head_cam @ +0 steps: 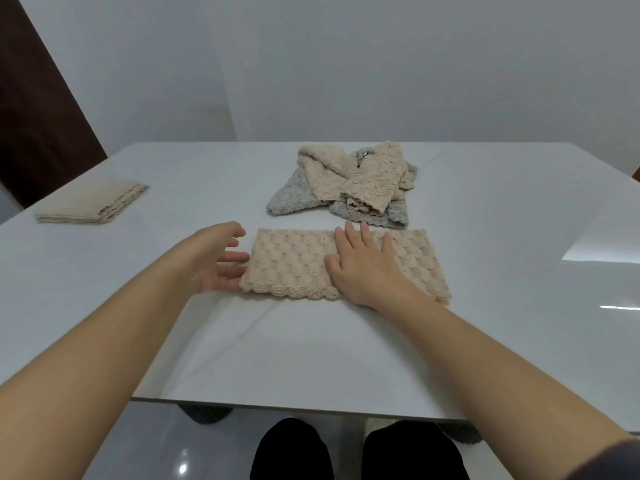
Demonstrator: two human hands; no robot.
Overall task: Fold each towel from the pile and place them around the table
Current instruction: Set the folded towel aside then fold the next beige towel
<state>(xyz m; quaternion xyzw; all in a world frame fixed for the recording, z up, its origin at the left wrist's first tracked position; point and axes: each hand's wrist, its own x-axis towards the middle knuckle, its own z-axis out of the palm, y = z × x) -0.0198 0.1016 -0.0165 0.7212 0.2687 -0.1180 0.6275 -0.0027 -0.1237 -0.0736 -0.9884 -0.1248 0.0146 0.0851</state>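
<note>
- Counter [277,348]: a white, glossy slab that fills the middle of the frame, with its near edge in the lower part.
- Beige towel [294,261]: a bubble-textured cloth folded into a long band. It lies flat at the centre of the frame with its long side running left to right.
- Right hand [363,268]: it lies palm down on the right half of the beige towel. The fingers are straight and spread, pointing toward the top of the frame, and press the cloth flat without gripping it.
- Left hand [214,258]: it is at the left end of the beige towel, palm turned toward the cloth, with the fingers loosely bent and apart. The fingertips reach the towel's left edge, but whether they touch it cannot be told, and nothing is held.
- Pile [346,181]: unfolded beige and grey towels are heaped together just above the beige towel, right of centre. The beige ones lie over the grey ones.
- Folded towel [93,202]: a neat beige stack of layers at the left of the frame, near the counter's left edge and well apart from the pile.
- Door [34,116]: a dark brown panel at the upper left, set against a pale wall.
- Knees [291,448]: they are clothed in black and show below the counter's near edge, at the bottom centre.
</note>
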